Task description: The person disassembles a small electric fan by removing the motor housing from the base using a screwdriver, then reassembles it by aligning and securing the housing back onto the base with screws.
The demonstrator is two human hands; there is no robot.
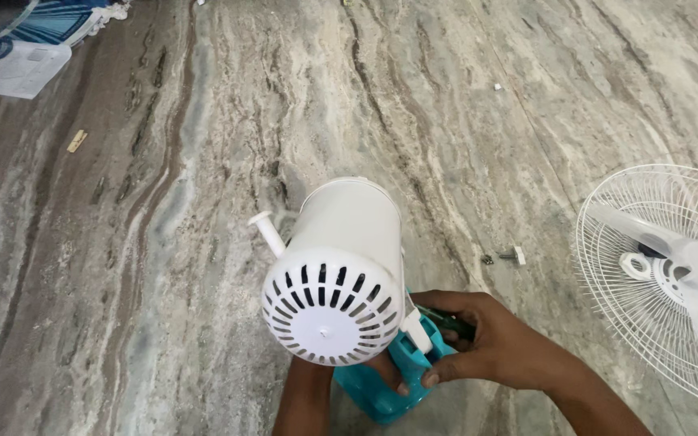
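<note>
A white fan motor housing (341,258) with a slotted rear cap points toward me, a short white knob sticking out on its left. It sits on a turquoise neck piece (389,379). My right hand (486,343) grips a dark green-handled tool (446,321) against the joint between housing and neck. My left hand (309,387) comes up from below, mostly hidden behind the housing, and seems to steady the turquoise part.
A white wire fan guard (656,274) with a blade piece inside lies at the right on the marble floor (203,161). A small screw and white clip (510,257) lie nearby. Papers (26,48) sit at the far left corner.
</note>
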